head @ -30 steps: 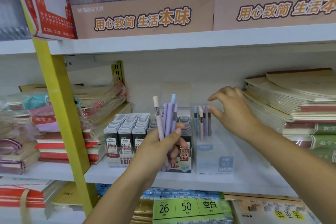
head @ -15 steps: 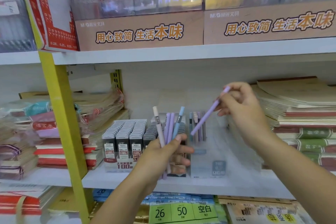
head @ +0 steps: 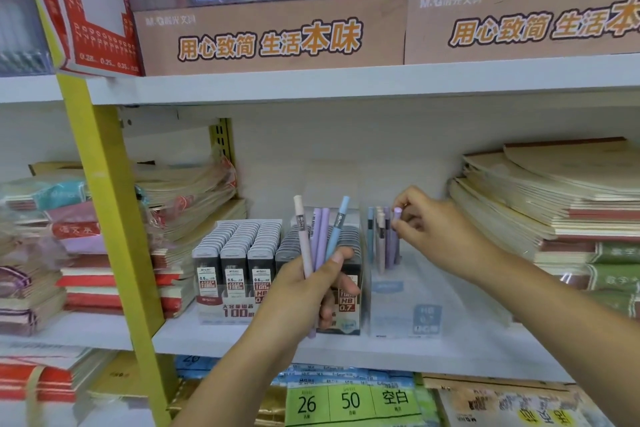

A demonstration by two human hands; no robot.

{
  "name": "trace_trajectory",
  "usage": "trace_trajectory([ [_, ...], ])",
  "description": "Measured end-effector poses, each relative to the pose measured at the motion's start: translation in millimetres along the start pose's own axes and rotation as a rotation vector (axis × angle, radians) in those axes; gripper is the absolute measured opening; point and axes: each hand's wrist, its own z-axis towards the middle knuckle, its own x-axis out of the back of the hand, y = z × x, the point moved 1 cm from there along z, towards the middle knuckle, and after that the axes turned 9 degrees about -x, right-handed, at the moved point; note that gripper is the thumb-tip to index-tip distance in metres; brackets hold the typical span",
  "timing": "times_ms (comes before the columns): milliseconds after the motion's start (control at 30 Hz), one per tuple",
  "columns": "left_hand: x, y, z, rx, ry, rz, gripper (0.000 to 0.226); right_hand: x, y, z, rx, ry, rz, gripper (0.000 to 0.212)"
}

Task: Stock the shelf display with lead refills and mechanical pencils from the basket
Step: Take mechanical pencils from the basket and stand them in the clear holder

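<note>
Four mechanical pencils [head: 320, 239] stand in the left hand [head: 304, 291]: one pink, two purple, one blue. The clear holder [head: 405, 305] has at least four more: one blue, one beige and two purple, counting the purple pencil [head: 396, 236] pinched by the right hand [head: 436, 232]. The left refill box [head: 235, 253] shows three rows of lead cases; the second refill box [head: 348, 303] is partly hidden, so its rows cannot be counted. Two brown cardboard boxes [head: 270, 35] sit above, three green labels [head: 349, 400] below.

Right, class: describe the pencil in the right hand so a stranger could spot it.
On the middle shelf, right of the black lead refills, stands a clear box of pencils. The purple pencil is its rightmost, the only one pinched at the cap by the right hand.
</note>
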Motion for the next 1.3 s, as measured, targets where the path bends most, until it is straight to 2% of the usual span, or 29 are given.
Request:
trace_trajectory([
  [167, 3.1, -2.4, -0.3, 0.002, 0.001, 0.025, 0.041, -6.1, 1.7, 7.8, -0.006, 0.013, -0.052, 0.028],
  [367, 3.7, -0.7, -1.2, 0.009, -0.005, 0.000, 0.027, -10.0, -6.6, 14.1, -0.028, -0.020, -0.243, 0.008],
  [433, 3.5, 0.5, -2.8, 0.015, -0.016, -0.027, 0.026, -5.1, -12.3, 9.6, 0.005, 0.058, -0.270, 0.009],
  [533, 0.3, 2.9, -7.1, 0.014, -0.061, -0.068, 0.038, 2.3, -32.6, -15.4, 0.040, 0.230, -0.054, 0.014],
  [633, -6.0, 3.6, -13.9, 0.021, -0.116, -0.087, 0.031, 0.0, -55.2, -45.3, -0.058, 0.085, 0.400, 0.016],
  [733, -12.0, -0.5, -23.2, 0.037, -0.154, -0.069, 0.019, -7.7, -66.8, -65.2, -0.108, -0.054, 0.683, 0.029],
  [800, -15.2, -3.9, -30.5, 0.055, -0.169, -0.051, 0.019, -12.5, -68.4, -74.4, -0.120, -0.042, 0.818, 0.029],
  [900, -16.4, -7.9, -41.3, 0.075, -0.155, -0.016, 0.022, -20.1, -63.7, -86.5, -0.148, 0.021, 0.888, 0.025],
  [1067, -12.7, -14.6, -51.4, 0.095, -0.167, -0.049, 0.042, -34.5, -47.0, -101.6, -0.220, 0.147, 0.930, 0.017],
  [1200, -6.2, -24.4, -56.6, 0.127, -0.115, -0.069, 0.031, -39.8, -41.8, -107.8, -0.250, 0.191, 0.923, 0.017],
  [1300, 0.2, -22.6, -53.5, 0.110, -0.083, -0.036, 0.028, -17.0, -43.3, -97.0, -0.149, 0.335, 0.876, 0.025],
])
